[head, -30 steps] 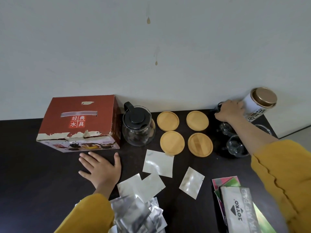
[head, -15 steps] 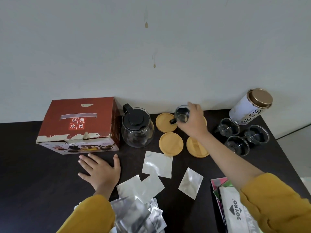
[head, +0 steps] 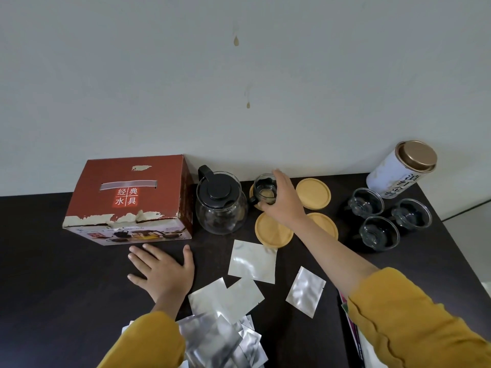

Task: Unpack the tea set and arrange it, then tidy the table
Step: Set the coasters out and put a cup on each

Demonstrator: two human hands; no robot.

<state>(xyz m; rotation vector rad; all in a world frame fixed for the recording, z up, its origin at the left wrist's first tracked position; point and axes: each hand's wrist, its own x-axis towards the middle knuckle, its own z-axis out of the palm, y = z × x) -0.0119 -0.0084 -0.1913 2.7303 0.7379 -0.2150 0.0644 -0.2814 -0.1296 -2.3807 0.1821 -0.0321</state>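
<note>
Four round wooden coasters [head: 313, 193] are laid out on the dark table [head: 53, 274] beside the glass teapot [head: 220, 205], and a small glass cup [head: 264, 191] is held on the far left one by the curled fingers of the right hand [head: 283, 201]. Three more cups [head: 378, 232] are grouped near the white tin [head: 403, 168] at the right. The left hand [head: 163, 269] is laid flat with fingers spread, just before the red box [head: 130, 200], silver sachets [head: 252, 261] being scattered nearby.
</note>
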